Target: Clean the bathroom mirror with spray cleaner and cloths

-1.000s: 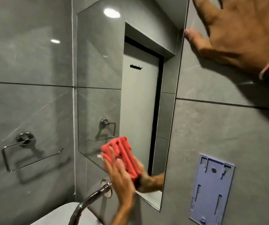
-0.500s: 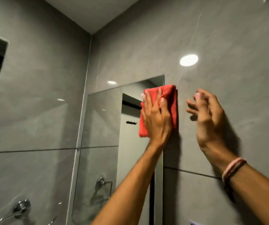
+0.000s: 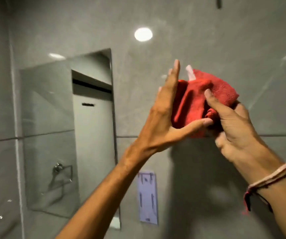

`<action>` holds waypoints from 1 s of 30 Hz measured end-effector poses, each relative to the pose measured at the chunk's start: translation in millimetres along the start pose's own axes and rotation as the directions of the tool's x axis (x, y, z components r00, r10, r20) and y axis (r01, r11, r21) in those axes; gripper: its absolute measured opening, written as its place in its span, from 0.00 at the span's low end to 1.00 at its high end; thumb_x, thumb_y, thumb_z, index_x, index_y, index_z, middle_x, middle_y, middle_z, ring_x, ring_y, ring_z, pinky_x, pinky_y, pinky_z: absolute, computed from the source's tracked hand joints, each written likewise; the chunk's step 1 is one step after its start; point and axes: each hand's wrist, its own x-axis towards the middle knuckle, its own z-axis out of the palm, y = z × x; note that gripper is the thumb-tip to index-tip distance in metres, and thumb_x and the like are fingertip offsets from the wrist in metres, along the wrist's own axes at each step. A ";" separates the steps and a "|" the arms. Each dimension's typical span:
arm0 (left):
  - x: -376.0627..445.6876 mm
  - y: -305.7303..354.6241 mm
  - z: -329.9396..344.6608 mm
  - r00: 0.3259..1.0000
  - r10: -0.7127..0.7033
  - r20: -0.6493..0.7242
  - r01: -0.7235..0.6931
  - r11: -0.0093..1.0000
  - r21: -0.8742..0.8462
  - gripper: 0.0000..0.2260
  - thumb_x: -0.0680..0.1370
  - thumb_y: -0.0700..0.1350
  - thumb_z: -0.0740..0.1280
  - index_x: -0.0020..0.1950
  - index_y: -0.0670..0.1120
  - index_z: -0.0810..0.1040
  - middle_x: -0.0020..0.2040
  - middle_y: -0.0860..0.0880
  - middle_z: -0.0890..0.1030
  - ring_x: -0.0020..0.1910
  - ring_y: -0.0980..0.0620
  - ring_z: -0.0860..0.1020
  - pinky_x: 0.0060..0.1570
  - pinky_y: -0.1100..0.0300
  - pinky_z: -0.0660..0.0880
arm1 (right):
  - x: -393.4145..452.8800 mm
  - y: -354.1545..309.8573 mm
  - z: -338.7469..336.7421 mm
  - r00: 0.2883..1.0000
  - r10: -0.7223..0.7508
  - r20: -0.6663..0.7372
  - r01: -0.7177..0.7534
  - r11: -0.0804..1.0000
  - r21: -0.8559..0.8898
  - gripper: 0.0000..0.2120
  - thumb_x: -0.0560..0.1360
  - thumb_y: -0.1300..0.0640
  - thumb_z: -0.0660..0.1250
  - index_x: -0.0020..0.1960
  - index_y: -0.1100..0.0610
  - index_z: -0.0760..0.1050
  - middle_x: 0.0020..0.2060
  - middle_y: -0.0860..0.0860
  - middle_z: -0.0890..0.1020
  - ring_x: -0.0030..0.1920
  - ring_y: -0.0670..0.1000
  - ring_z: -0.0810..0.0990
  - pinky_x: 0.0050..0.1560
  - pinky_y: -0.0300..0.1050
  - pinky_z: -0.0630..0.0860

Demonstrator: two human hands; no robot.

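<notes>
The red microfibre cloth is being held bunched between both hands, off the glass and to the right of the mirror, in front of the grey wall tile. The right hand is gripping the cloth's lower right part, thumb pressing into the folds from the front, its other fingers closing behind, partly hidden. The left hand is standing on the mirror side of the cloth, fingers pressed together and pointing up, thumb reaching under the cloth's lower edge; it is bracing rather than clamping. The cloth's folds are running roughly vertically. The step appears to be a refold or a change of hand. The mirror is lying to the left of the cloth, so the left hand is the nearer one for carrying it back to the glass. No spray bottle is showing
</notes>
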 end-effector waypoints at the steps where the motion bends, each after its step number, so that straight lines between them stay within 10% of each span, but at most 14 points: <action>1: -18.0 9.5 8.1 0.995 -0.097 -0.018 0.095 0.993 -0.063 0.49 0.71 0.54 0.77 0.82 0.46 0.50 0.83 0.46 0.58 0.81 0.53 0.61 0.79 0.50 0.64 | -15.8 2.5 -21.9 0.999 -0.001 -0.042 0.001 1.000 0.011 0.22 0.73 0.52 0.77 0.65 0.58 0.79 0.49 0.50 0.89 0.46 0.47 0.89 0.46 0.48 0.87; 4: -69.8 31.7 25.0 0.869 -0.481 0.116 0.488 0.797 -0.355 0.36 0.71 0.52 0.76 0.77 0.50 0.67 0.70 0.49 0.78 0.66 0.59 0.79 0.66 0.57 0.78 | -61.8 14.1 -73.7 0.992 0.011 -0.126 -0.003 0.998 0.068 0.07 0.77 0.56 0.74 0.54 0.55 0.83 0.49 0.48 0.90 0.51 0.47 0.88 0.51 0.47 0.85; 7: -136.2 45.9 63.5 0.626 -0.602 0.495 0.763 0.345 -0.547 0.20 0.74 0.43 0.74 0.66 0.44 0.77 0.53 0.48 0.85 0.47 0.53 0.84 0.55 0.45 0.84 | -118.5 35.0 -124.0 0.973 0.060 -0.224 -0.049 0.997 0.052 0.04 0.78 0.59 0.72 0.47 0.53 0.84 0.44 0.46 0.90 0.46 0.44 0.88 0.44 0.42 0.85; 10: -210.6 67.4 105.4 0.422 -0.670 0.611 0.854 0.068 -0.516 0.18 0.72 0.37 0.75 0.61 0.44 0.78 0.49 0.46 0.85 0.39 0.51 0.84 0.41 0.51 0.85 | -179.9 55.8 -183.9 0.941 0.177 -0.289 -0.192 0.981 -0.024 0.09 0.72 0.58 0.74 0.52 0.54 0.84 0.47 0.48 0.89 0.47 0.46 0.87 0.47 0.45 0.85; 13: -288.9 82.8 143.6 0.205 -0.752 0.626 0.913 -0.083 -0.399 0.24 0.68 0.34 0.78 0.62 0.40 0.75 0.49 0.42 0.84 0.46 0.44 0.82 0.48 0.43 0.82 | -236.6 68.1 -248.4 0.833 0.431 -0.347 -0.495 0.861 -0.118 0.32 0.69 0.47 0.74 0.67 0.63 0.78 0.64 0.62 0.84 0.63 0.60 0.84 0.65 0.64 0.79; 16: -365.7 100.6 181.5 0.022 -0.796 0.604 0.918 -0.224 -0.328 0.23 0.69 0.27 0.75 0.57 0.43 0.71 0.40 0.42 0.82 0.37 0.49 0.81 0.37 0.56 0.82 | -287.9 96.9 -308.7 0.668 0.563 -0.487 -0.736 0.599 -0.316 0.21 0.66 0.50 0.79 0.54 0.63 0.85 0.55 0.67 0.87 0.49 0.58 0.86 0.57 0.62 0.83; 22: -500.0 143.9 236.4 -0.058 -0.882 0.469 0.992 0.000 0.124 0.19 0.70 0.33 0.74 0.42 0.53 0.69 0.40 0.43 0.79 0.41 0.46 0.77 0.47 0.50 0.75 | -395.7 184.1 -398.4 0.362 0.648 -0.670 -0.932 0.256 -0.257 0.14 0.73 0.71 0.73 0.59 0.71 0.82 0.41 0.60 0.88 0.41 0.56 0.87 0.49 0.53 0.86; 25: -548.4 156.8 256.2 -0.129 -0.806 0.578 0.953 0.061 0.298 0.13 0.74 0.33 0.68 0.54 0.48 0.78 0.56 0.43 0.81 0.55 0.47 0.78 0.61 0.54 0.74 | -427.4 228.3 -427.7 0.225 0.669 -0.708 -0.973 0.113 -0.202 0.12 0.76 0.71 0.71 0.59 0.69 0.82 0.51 0.66 0.86 0.49 0.61 0.84 0.59 0.58 0.80; 30: -599.5 153.6 291.7 -0.246 -0.616 0.748 0.900 0.141 0.412 0.27 0.78 0.33 0.61 0.78 0.42 0.64 0.80 0.42 0.59 0.79 0.42 0.64 0.77 0.65 0.52 | -447.8 283.5 -473.1 0.216 0.625 -0.750 -0.932 -0.096 -0.348 0.16 0.75 0.70 0.70 0.62 0.69 0.81 0.59 0.68 0.85 0.62 0.67 0.83 0.66 0.62 0.77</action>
